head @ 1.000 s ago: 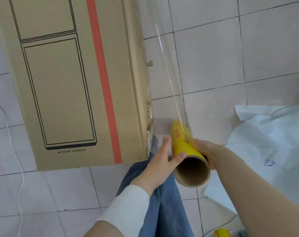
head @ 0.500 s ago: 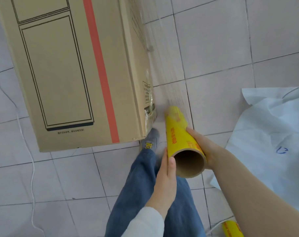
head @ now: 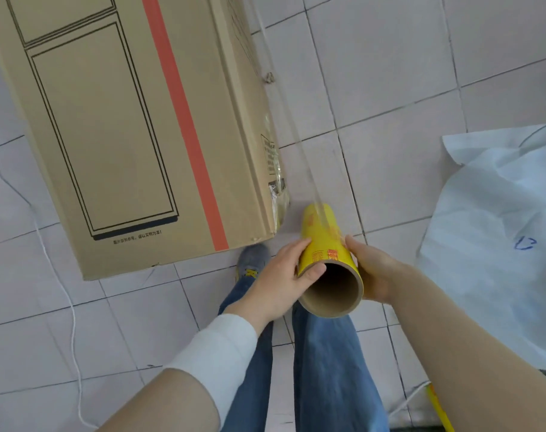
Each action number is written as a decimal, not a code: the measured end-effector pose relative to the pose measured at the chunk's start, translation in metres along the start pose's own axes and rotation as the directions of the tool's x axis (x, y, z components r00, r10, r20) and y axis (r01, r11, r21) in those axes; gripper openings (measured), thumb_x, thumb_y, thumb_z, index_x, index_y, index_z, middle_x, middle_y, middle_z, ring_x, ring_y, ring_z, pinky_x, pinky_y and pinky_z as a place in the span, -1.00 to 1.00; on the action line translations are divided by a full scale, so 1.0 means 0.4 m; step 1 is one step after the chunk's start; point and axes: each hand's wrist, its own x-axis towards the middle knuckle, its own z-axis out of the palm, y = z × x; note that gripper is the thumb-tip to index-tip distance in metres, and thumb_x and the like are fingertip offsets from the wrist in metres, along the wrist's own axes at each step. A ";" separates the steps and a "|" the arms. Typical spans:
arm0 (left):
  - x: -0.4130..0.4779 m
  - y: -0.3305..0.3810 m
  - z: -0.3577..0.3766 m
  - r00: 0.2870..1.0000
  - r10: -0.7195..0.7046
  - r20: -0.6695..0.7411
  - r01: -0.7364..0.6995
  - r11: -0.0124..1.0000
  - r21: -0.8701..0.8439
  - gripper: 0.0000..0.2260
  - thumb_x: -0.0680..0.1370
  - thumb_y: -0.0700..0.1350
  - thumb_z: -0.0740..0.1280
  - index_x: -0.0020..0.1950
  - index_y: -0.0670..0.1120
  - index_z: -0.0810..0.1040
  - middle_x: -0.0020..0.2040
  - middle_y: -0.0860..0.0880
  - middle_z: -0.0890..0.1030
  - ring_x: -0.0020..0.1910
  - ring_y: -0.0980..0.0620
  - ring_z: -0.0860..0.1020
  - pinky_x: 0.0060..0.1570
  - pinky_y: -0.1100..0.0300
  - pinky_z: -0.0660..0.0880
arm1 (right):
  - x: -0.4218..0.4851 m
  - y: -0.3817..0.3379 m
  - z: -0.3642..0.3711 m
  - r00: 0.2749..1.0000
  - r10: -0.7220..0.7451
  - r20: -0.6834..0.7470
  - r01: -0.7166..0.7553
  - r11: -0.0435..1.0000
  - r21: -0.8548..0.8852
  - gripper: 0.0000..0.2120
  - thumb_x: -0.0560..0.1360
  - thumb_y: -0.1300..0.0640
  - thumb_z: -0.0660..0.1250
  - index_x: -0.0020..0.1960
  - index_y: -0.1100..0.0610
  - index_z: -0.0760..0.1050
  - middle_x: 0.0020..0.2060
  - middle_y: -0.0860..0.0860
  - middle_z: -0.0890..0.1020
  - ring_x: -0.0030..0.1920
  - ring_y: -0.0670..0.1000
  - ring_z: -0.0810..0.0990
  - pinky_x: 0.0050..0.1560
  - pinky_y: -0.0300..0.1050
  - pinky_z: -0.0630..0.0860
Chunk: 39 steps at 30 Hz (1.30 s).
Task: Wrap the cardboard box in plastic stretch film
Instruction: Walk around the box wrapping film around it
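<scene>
A tall cardboard box [head: 115, 120] with an orange stripe stands on the tiled floor at the upper left. A yellow roll of stretch film [head: 323, 241] with a brown cardboard core is held upright just off the box's near right corner. My left hand [head: 281, 279] grips the roll's left side, and my right hand [head: 374, 272] grips its right side. A clear sheet of film [head: 290, 126] runs from the roll up along the box's right face.
A white sheet or bag [head: 499, 238] with blue pen marks lies on the floor at right. A thin white cord [head: 69, 304] runs across the tiles at left. Another yellow roll [head: 440, 410] shows at the bottom right. My legs in blue jeans and a grey shoe [head: 253, 257] are below the roll.
My left hand has come back from below the roll to grip its left side. The view has shifted slightly, and the roll stays close to the box's corner.
</scene>
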 end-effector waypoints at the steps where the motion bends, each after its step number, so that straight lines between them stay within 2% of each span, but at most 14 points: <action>1: -0.015 -0.014 0.013 1.000 -0.003 -0.026 0.001 0.999 -0.055 -0.38 0.47 0.24 0.13 0.48 0.04 0.18 0.44 0.04 0.30 0.41 0.07 0.28 0.30 0.27 0.20 | -0.005 0.018 0.005 1.000 -0.018 0.013 0.017 0.998 0.054 -0.46 0.54 -0.22 0.17 0.35 0.13 0.34 0.14 0.23 0.58 -0.05 0.17 0.61 -0.20 0.03 0.56; 3: -0.048 -0.037 0.049 0.997 -0.019 -0.070 0.006 0.982 -0.186 -0.36 0.45 0.28 0.14 0.48 0.06 0.19 0.42 0.05 0.34 0.39 0.10 0.31 0.36 0.19 0.26 | -0.004 0.054 0.022 0.998 -0.055 0.006 0.054 0.990 0.131 -0.38 0.47 -0.22 0.30 0.39 0.11 0.31 0.19 0.28 0.55 -0.06 0.21 0.62 -0.23 0.02 0.59; 5: -0.067 -0.059 0.076 0.997 -0.048 -0.069 0.029 0.968 -0.248 -0.35 0.45 0.31 0.13 0.49 0.09 0.16 0.43 0.08 0.33 0.39 0.13 0.31 0.39 0.11 0.29 | 0.001 0.074 0.037 0.998 -0.066 -0.005 0.066 0.979 0.194 -0.41 0.47 -0.20 0.29 0.34 0.16 0.36 0.06 0.28 0.60 -0.15 0.19 0.62 -0.27 -0.03 0.56; 8: -0.074 -0.094 0.078 0.997 -0.076 0.014 0.078 0.975 -0.207 -0.35 0.45 0.33 0.13 0.48 0.10 0.16 0.41 0.09 0.36 0.38 0.12 0.33 0.37 0.13 0.30 | 0.012 0.092 0.049 0.999 -0.027 0.033 0.021 0.986 0.163 -0.48 0.54 -0.17 0.19 0.27 0.23 0.41 -0.17 0.21 0.60 -0.25 0.14 0.58 -0.29 -0.07 0.49; 10: -0.085 -0.111 0.067 0.990 -0.088 0.109 0.102 0.986 -0.131 -0.44 0.51 0.24 0.16 0.47 0.10 0.16 0.40 0.08 0.38 0.38 0.09 0.33 0.34 0.18 0.29 | 0.012 0.090 0.065 0.999 -0.017 -0.036 0.020 0.998 0.067 -0.48 0.57 -0.14 0.18 0.37 0.20 0.34 -0.10 0.20 0.59 -0.23 0.13 0.58 -0.30 -0.08 0.48; 12: -0.096 -0.120 0.053 0.981 -0.080 0.176 0.097 0.991 -0.092 -0.38 0.52 0.22 0.18 0.51 0.08 0.05 0.48 0.09 0.25 0.46 0.08 0.22 0.40 0.15 0.20 | 0.010 0.092 0.082 0.993 -0.071 -0.098 0.068 0.997 -0.034 -0.51 0.59 -0.08 0.18 0.42 0.16 0.28 -0.10 0.15 0.56 -0.22 0.09 0.57 -0.34 -0.12 0.47; 15: -0.087 -0.105 0.031 0.988 -0.042 0.147 0.054 0.995 -0.080 -0.28 0.52 0.18 0.22 0.53 0.07 -0.12 0.54 0.11 0.04 0.51 0.10 0.04 0.43 0.18 0.05 | 0.015 0.098 0.102 0.983 -0.130 -0.127 0.121 0.990 -0.078 -0.55 0.61 -0.02 0.18 0.43 0.15 0.26 -0.16 0.10 0.53 -0.26 0.06 0.55 -0.39 -0.14 0.44; 18: -0.059 -0.092 0.031 0.984 -0.004 0.180 0.007 1.000 -0.015 -0.32 0.53 0.17 0.20 0.54 0.04 -0.06 0.55 0.07 0.01 0.51 0.09 0.03 0.40 0.22 0.04 | 0.015 0.096 0.115 0.986 -0.121 -0.117 0.112 0.990 -0.083 -0.57 0.61 -0.03 0.17 0.40 0.17 0.30 -0.17 0.12 0.54 -0.28 0.05 0.54 -0.45 -0.17 0.45; 23: -0.051 -0.134 0.038 0.993 -0.005 0.122 -0.003 0.998 0.058 -0.36 0.54 0.15 0.20 0.53 -0.01 0.05 0.52 0.01 0.15 0.48 0.06 0.14 0.38 0.23 0.10 | 0.053 0.111 0.136 0.986 -0.139 -0.094 0.131 0.988 -0.084 -0.54 0.61 -0.01 0.17 0.44 0.16 0.24 -0.18 0.12 0.50 -0.28 0.07 0.51 -0.36 -0.09 0.42; 25: -0.054 -0.157 0.041 0.994 -0.019 0.104 0.015 0.999 0.036 -0.38 0.53 0.16 0.19 0.52 0.00 0.07 0.51 0.02 0.17 0.47 0.07 0.16 0.36 0.24 0.12 | 0.065 0.116 0.151 0.982 -0.161 -0.097 0.153 0.985 -0.076 -0.53 0.61 0.03 0.19 0.46 0.16 0.21 -0.11 0.13 0.51 -0.27 0.05 0.49 -0.31 -0.10 0.43; 29: -0.046 -0.172 0.045 0.997 -0.025 0.073 0.025 1.000 0.008 -0.39 0.52 0.16 0.20 0.51 0.01 0.11 0.50 0.02 0.21 0.46 0.07 0.19 0.38 0.21 0.13 | 0.083 0.110 0.158 0.986 -0.143 -0.089 0.135 0.987 -0.087 -0.49 0.59 -0.01 0.21 0.46 0.16 0.21 0.23 0.24 0.50 -0.02 0.15 0.53 0.04 0.05 0.50; 33: -0.038 -0.175 0.044 0.998 -0.022 0.055 0.022 1.000 0.003 -0.37 0.51 0.19 0.20 0.51 0.00 0.13 0.49 0.01 0.24 0.45 0.05 0.21 0.42 0.14 0.16 | 0.093 0.104 0.155 0.992 -0.113 -0.061 0.107 0.990 -0.095 -0.47 0.58 -0.06 0.21 0.46 0.16 0.23 0.25 0.26 0.50 0.03 0.18 0.53 -0.04 0.06 0.50; 36: -0.061 -0.189 0.050 0.999 -0.023 0.043 0.024 0.999 -0.025 -0.32 0.44 0.25 0.15 0.50 0.02 0.13 0.48 0.03 0.24 0.44 0.09 0.21 0.38 0.22 0.15 | 0.120 0.117 0.167 0.987 -0.137 -0.085 0.122 0.980 -0.158 -0.44 0.57 -0.07 0.23 0.49 0.10 0.17 0.29 0.24 0.47 0.17 0.22 0.53 0.24 0.12 0.46; 39: -0.092 -0.210 0.049 0.999 -0.044 -0.007 0.043 0.995 -0.093 -0.30 0.39 0.27 0.14 0.49 0.06 0.14 0.46 0.06 0.27 0.42 0.12 0.24 0.34 0.26 0.18 | 0.140 0.129 0.193 0.992 -0.104 -0.073 0.082 0.964 -0.253 -0.34 0.54 -0.15 0.21 0.53 0.03 0.07 0.36 0.21 0.41 0.27 0.25 0.48 0.33 0.18 0.39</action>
